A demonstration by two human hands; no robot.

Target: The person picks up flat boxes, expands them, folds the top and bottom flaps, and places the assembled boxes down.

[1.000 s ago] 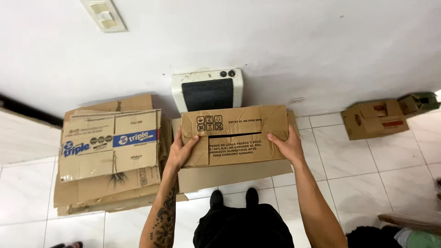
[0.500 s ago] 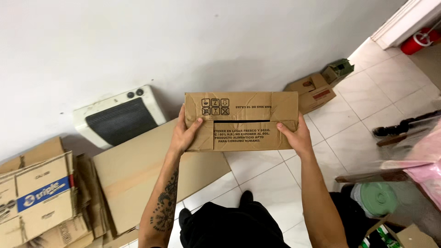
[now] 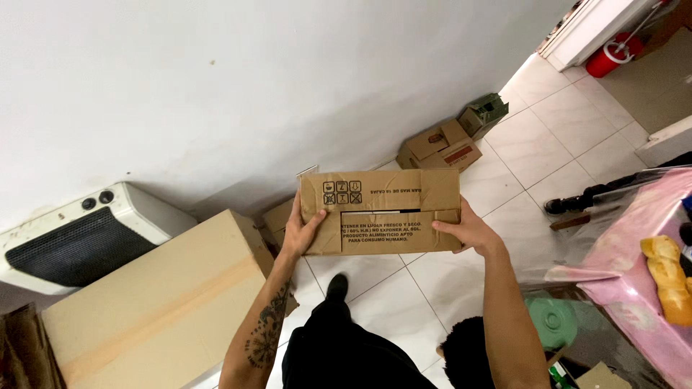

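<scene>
White wall heater (image 3: 76, 234) with a dark grille and two knobs leans at the wall's foot, with a large taped cardboard box (image 3: 155, 306) lying just in front of it on the white tiled floor (image 3: 533, 155). Further along the wall, small flattened cartons (image 3: 440, 148) sit beside a green box (image 3: 484, 113), and a red container (image 3: 604, 60) stands well apart near a doorway. At right, a pink tabletop (image 3: 638, 238) carries a bread loaf (image 3: 667, 277); a green lid (image 3: 551, 323) lies below its edge.

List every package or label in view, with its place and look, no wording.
Flat brown carton: held between left hand and right hand, black print.
Large tan box: floor, lower left, taped.
Small brown cartons: by the wall, red labels.
</scene>
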